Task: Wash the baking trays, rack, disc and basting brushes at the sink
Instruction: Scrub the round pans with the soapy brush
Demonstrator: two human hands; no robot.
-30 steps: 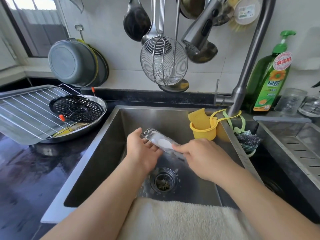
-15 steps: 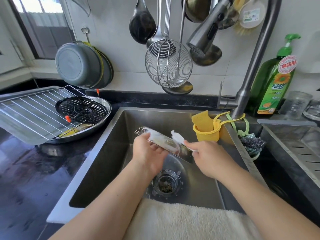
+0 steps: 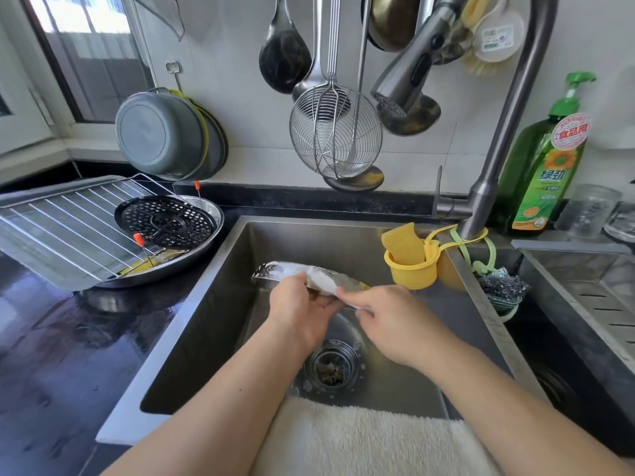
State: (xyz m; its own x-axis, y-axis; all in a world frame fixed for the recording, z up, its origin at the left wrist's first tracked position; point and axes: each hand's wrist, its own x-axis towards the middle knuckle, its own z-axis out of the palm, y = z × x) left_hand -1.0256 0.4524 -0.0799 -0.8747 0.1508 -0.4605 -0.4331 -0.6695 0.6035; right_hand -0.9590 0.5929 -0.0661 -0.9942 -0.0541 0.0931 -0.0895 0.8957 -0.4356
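Over the sink [image 3: 220, 321], my left hand [image 3: 299, 314] grips a narrow shiny metal piece [image 3: 271, 269] smeared with foam. My right hand [image 3: 395, 321] pinches a white cloth [image 3: 323, 281] against that piece's right end. On the left counter a wire rack [image 3: 62, 228] lies over a rectangular baking tray [image 3: 31, 197]. Beside it a black perforated disc [image 3: 165, 221] sits in a round steel tray [image 3: 214, 231]. Two thin orange-tipped brush handles [image 3: 138, 239] stick up from that round tray.
The faucet [image 3: 498, 159] arches over the sink with its spray head hanging among ladles and a wire skimmer [image 3: 335, 135]. A yellow sponge holder [image 3: 412, 269], steel wool [image 3: 501, 286] and a green soap bottle [image 3: 543, 173] stand right. A towel [image 3: 343, 438] covers the front rim.
The metal piece has tilted flatter and shifted left in my left hand. My right hand has slid the white cloth along it toward my left hand.
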